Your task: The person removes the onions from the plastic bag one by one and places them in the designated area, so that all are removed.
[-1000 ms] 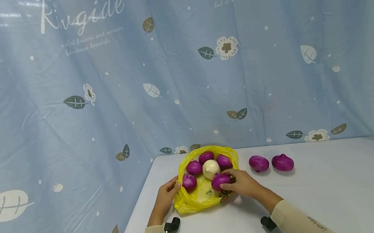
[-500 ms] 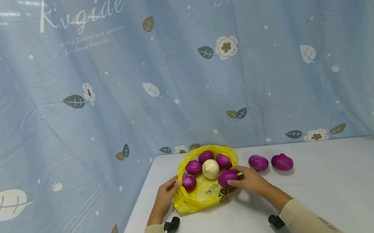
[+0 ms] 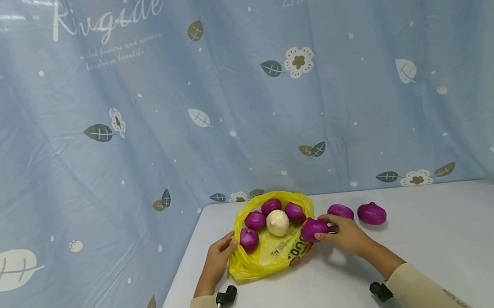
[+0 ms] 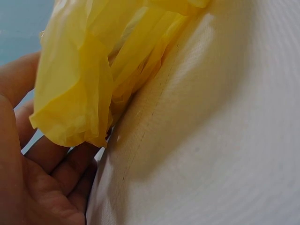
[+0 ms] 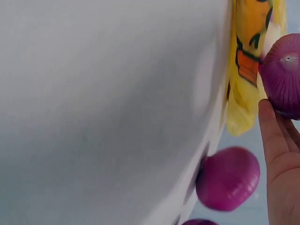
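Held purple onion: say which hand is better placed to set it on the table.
Right, most likely: the right hand grips this purple onion, near two loose onions, while the left hand holds the yellow bag.

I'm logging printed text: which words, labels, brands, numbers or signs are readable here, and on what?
"Rivgide": large white script, light-blue leaf-patterned fabric curtain, left.
"u will find flowers and sorrows / but it's always beautif": same curtain, right.
Lines beneath "Rivgide": too blurred.
Large script, upper right: cut off.
Black print, crinkled yellow plastic bag: too small and creased.
Print, beige cloth right sleeve: too blurred.
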Motion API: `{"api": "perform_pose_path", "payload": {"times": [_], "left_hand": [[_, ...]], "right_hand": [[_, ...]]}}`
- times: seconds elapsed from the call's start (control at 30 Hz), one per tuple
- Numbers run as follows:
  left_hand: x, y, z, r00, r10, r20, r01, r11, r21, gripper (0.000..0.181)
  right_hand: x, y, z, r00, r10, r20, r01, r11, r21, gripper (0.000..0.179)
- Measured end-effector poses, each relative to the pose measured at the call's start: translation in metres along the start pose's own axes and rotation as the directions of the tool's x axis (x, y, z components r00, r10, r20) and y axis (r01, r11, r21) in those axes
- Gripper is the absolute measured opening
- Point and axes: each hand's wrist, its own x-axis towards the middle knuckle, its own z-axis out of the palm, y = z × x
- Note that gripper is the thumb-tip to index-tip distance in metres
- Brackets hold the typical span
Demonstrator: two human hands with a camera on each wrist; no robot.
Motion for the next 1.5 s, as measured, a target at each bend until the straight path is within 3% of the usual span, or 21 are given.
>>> {"api": "perform_pose_path", "payload": {"times": [0.23, 0.8, 1.03, 1.27, 1.5], "left_hand": [[-0.001, -0.003, 0.001, 0.999, -0.029, -0.019, 0.029, 1.000, 0.000, 0.051], [-0.003, -0.002, -0.001, 0.999, -0.044, -0.023, 0.044, 0.999, -0.015, 0.050], [-0.009, 0.013, 0.003, 0.999, -0.021, -0.037, 0.022, 1.000, 0.015, 0.044], [-0.002, -0.001, 0.001, 0.999, -0.030, -0.038, 0.031, 0.999, 0.020, 0.049], [-0.001, -0.002, 0.000, 0.998, -0.051, -0.041, 0.052, 0.998, 0.023, 0.052]], "right_hand": [[-0.010, 0.004, -0.020, 1.000, 0.014, -0.028, -0.016, 0.997, -0.080, 0.073], [-0.033, 0.036, -0.057, 0.996, 0.024, -0.081, -0.032, 0.995, -0.097, 0.077], [-0.045, 0.045, -0.073, 0.993, 0.054, -0.109, -0.067, 0.991, -0.117, 0.079], [-0.052, 0.047, -0.091, 0.988, 0.106, -0.112, -0.120, 0.985, -0.124, 0.083], [-0.060, 0.052, -0.106, 0.984, 0.118, -0.135, -0.137, 0.981, -0.140, 0.083]]}}
